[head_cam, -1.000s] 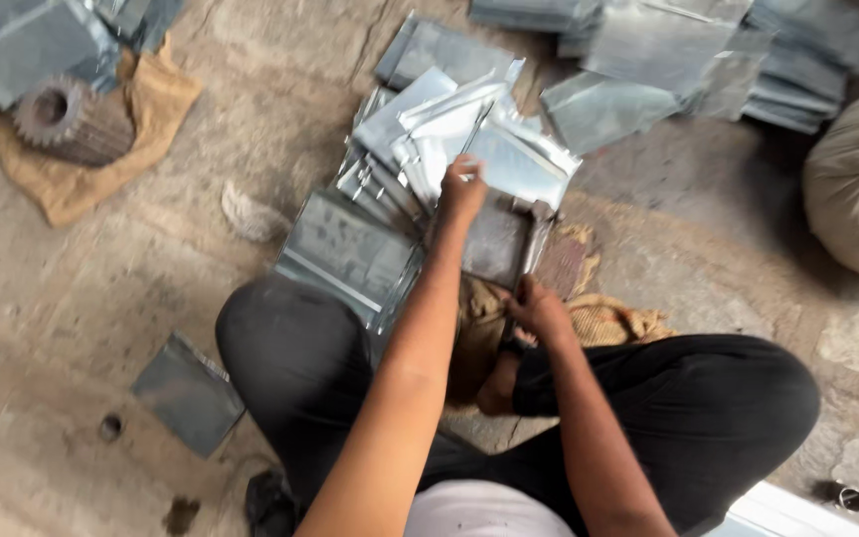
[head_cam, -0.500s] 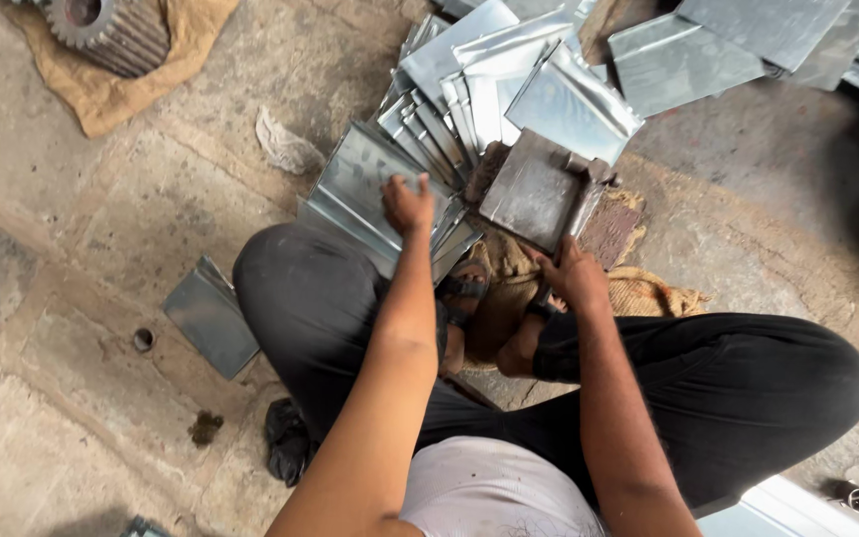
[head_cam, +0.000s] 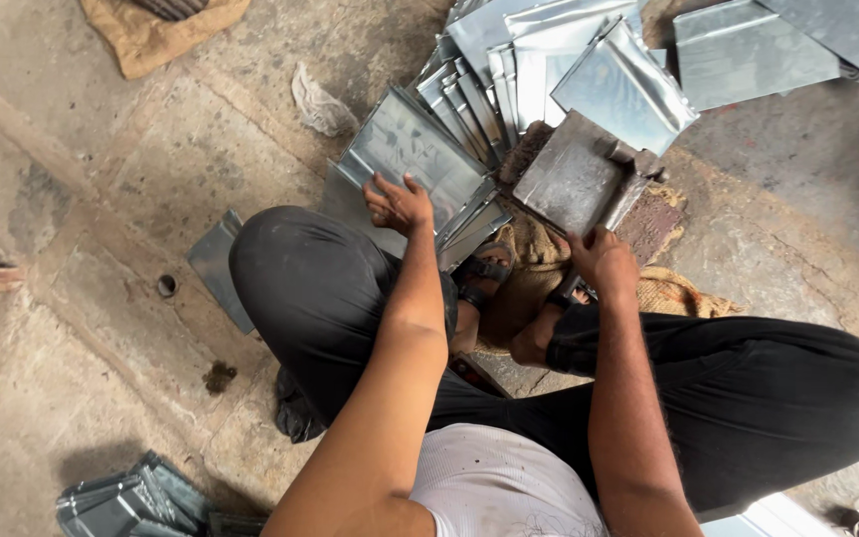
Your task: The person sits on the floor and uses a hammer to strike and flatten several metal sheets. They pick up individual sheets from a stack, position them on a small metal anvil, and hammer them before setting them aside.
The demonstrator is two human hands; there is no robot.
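Note:
I sit cross-legged on a stone floor. My left hand [head_cam: 397, 204] grips the near edge of the top folded sheet-metal piece [head_cam: 412, 149] on a stack by my left knee. My right hand [head_cam: 603, 261] rests at the near edge of a thick dark metal block [head_cam: 577, 177] set on burlap [head_cam: 663, 288]; its fingers are curled around a dark handle, mostly hidden. Shiny bent metal sheets [head_cam: 620, 85] fan out just beyond the block.
More flat metal sheets [head_cam: 748, 50] lie at the top right. A single sheet [head_cam: 216, 264] lies left of my knee, beside a small hole [head_cam: 166, 286] in the floor. Another stack of folded pieces [head_cam: 131, 497] sits at the bottom left. A crumpled rag [head_cam: 320, 104] lies nearby.
My left hand pulled back from the sheets near the block to the stack by my knee and took hold of its top piece. The view shifted, so everything sits higher in the frame.

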